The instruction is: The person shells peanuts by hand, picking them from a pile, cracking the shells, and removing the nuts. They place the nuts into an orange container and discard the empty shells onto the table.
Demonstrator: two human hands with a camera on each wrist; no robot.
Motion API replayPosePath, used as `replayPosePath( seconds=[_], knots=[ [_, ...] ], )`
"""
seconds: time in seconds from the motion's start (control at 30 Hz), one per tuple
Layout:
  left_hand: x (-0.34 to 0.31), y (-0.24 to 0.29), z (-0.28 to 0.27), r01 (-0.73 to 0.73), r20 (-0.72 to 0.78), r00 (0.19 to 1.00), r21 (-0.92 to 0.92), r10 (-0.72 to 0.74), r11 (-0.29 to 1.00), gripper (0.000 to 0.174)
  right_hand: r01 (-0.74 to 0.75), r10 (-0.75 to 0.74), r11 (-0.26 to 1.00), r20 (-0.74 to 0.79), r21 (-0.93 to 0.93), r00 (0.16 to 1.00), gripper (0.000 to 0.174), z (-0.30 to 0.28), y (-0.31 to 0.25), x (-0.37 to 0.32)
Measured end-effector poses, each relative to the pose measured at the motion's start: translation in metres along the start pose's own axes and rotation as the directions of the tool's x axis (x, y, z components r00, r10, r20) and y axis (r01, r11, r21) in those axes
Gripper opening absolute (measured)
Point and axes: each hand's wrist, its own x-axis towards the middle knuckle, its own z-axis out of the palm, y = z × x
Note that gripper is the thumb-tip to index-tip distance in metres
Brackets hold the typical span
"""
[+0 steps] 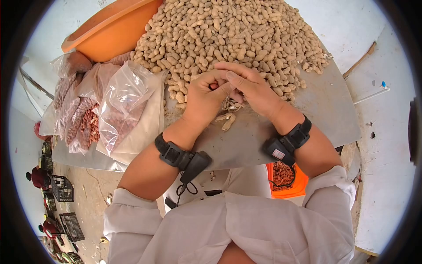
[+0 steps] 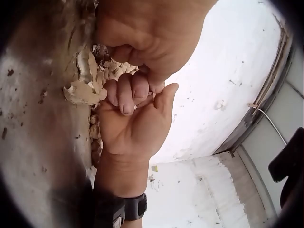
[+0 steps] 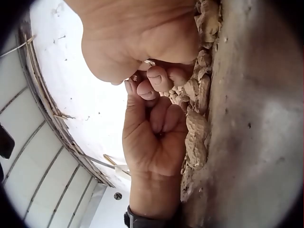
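Both hands meet at the near edge of a heap of unshelled peanuts [image 1: 228, 31]. Inside the curled fingers of the left hand [image 1: 202, 97], a reddish peanut kernel [image 1: 214, 86] shows near the thumb. The right hand [image 1: 263, 97] bends its fingers inward, its thumb against the left fingertips. A small pale shell piece [image 3: 150, 62] shows at the right hand's curled fingers in the right wrist view. The fingers hide most of what lies between the hands. Just below them, split peanut shells [image 1: 227, 121] lie on the grey tabletop [image 1: 237, 147]; the left wrist view shows broken shell [image 2: 84, 92] beside the fingers.
An orange basin [image 1: 110, 33] leans at the heap's back left. Clear plastic bags [image 1: 121, 110] with reddish kernels cover the table's left side. Below the table's front edge, an orange container [image 1: 300, 187] holds kernels. Black crates [image 1: 62, 188] and people are farther left on the floor.
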Motion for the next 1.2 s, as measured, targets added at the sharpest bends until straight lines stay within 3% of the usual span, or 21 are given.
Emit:
replayPosePath(
  seconds=[0.07,0.17,0.27,0.37,0.47,0.57,0.77,0.97,1.07,1.17,1.2],
  knots=[
    [-0.004,0.010,0.006,-0.013,-0.019,1.000,-0.165,0.010,0.986,0.010,0.042,-0.044,0.998,-0.043,-0.053,0.998,0.035,-0.005,0.002,0.002],
    [-0.002,0.001,0.002,0.020,-0.076,0.997,-0.130,-0.030,0.991,0.011,0.057,-0.056,0.996,0.005,-0.070,0.998,0.028,-0.014,-0.002,0.003],
    [-0.003,0.004,-0.002,0.144,-0.018,0.988,-0.285,-0.155,0.948,0.012,0.072,-0.070,0.997,0.080,-0.024,0.994,0.025,-0.015,-0.001,0.004],
    [0.000,0.004,-0.005,0.238,0.026,0.966,-0.492,-0.259,0.838,0.012,0.098,-0.089,0.990,0.095,-0.101,0.991,0.024,-0.016,-0.003,0.005],
    [0.000,0.007,-0.003,0.253,-0.002,0.956,-0.510,-0.295,0.822,0.011,0.115,-0.117,0.983,-0.010,-0.146,0.993,0.020,-0.010,-0.005,0.004],
    [0.000,0.003,-0.001,0.234,-0.049,0.953,-0.502,-0.297,0.833,0.010,0.137,-0.138,0.969,0.011,-0.205,0.990,0.020,-0.009,-0.008,0.003],
    [0.000,0.001,-0.002,0.234,-0.018,0.960,-0.490,-0.279,0.840,0.009,0.139,-0.135,0.987,0.049,-0.086,0.990,0.012,-0.010,-0.003,0.003],
    [-0.001,0.000,-0.001,0.203,0.000,0.971,-0.521,-0.238,0.829,0.009,0.076,-0.080,0.978,0.012,0.196,0.997,0.009,-0.013,0.001,0.002],
    [-0.002,0.006,0.002,0.191,-0.020,0.972,-0.512,-0.234,0.838,0.007,0.076,-0.075,0.966,-0.011,0.248,0.997,0.009,-0.014,0.003,0.004],
    [-0.003,0.005,0.002,0.200,-0.056,0.967,-0.438,-0.248,0.876,0.009,0.099,-0.088,0.980,-0.073,0.175,0.993,0.009,-0.012,0.000,0.003],
    [-0.003,0.004,0.001,0.233,-0.026,0.958,-0.504,-0.285,0.831,0.012,0.128,-0.126,0.991,-0.059,0.044,0.990,0.008,-0.012,-0.001,0.003]
  ],
)
